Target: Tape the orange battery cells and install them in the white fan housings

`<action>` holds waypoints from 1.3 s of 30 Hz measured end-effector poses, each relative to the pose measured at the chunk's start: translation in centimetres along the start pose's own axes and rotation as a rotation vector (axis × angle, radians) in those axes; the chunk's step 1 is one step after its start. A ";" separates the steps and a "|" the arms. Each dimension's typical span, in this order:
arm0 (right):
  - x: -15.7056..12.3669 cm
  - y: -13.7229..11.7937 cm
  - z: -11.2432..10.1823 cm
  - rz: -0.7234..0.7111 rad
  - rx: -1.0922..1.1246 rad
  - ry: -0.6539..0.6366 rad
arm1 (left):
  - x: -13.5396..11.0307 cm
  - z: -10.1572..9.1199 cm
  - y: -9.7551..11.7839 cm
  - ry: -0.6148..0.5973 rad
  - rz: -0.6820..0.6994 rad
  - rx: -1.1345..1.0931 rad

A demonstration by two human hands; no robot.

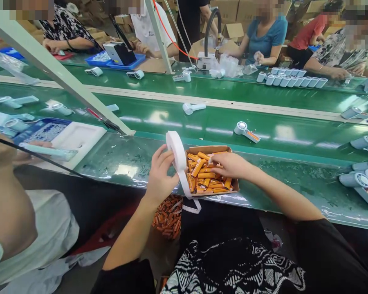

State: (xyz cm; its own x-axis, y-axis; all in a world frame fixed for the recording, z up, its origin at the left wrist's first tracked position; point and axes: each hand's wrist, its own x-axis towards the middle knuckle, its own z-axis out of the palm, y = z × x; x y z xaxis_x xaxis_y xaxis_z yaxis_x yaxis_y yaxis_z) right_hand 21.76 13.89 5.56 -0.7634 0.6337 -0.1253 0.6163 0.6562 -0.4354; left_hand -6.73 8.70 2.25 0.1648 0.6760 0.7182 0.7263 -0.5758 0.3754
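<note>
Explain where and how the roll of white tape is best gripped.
Grip the roll of white tape probably by its ring from the left, as the left hand does: it stands roughly on edge, its strip hanging below.

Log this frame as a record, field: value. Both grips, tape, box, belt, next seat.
Left grip: holds white roll upright
Right grip: over the box, fingertips at orange cylinders; whether it grasps one is unclear
Tape: strip hangs from roll past box's left side, curls at bench edge
Box: open cardboard, filled with cylinders, on bench
Belt: green, beyond bench, bears pale-blue units
Next seat, left: co-worker's hand with pale-blue part
</note>
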 end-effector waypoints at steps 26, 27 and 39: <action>-4.4 0.7 -1.7 0.110 0.931 0.501 | 0.1 3.2 4.0 -0.237 0.321 0.282; -4.5 0.7 -1.8 0.106 0.886 0.506 | 0.2 3.1 4.1 -0.240 0.342 0.296; -4.3 2.1 -1.1 0.199 0.968 0.534 | 0.7 4.5 5.8 -0.264 0.348 0.348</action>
State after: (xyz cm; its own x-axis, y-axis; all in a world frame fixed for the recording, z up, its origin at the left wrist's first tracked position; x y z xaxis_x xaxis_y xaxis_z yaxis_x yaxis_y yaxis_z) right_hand 26.54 12.94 6.15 -0.3439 0.9386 0.0275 0.1298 0.0765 -0.9886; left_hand 0.60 7.85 2.28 0.5638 0.5910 0.5770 0.7691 -0.6303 -0.1060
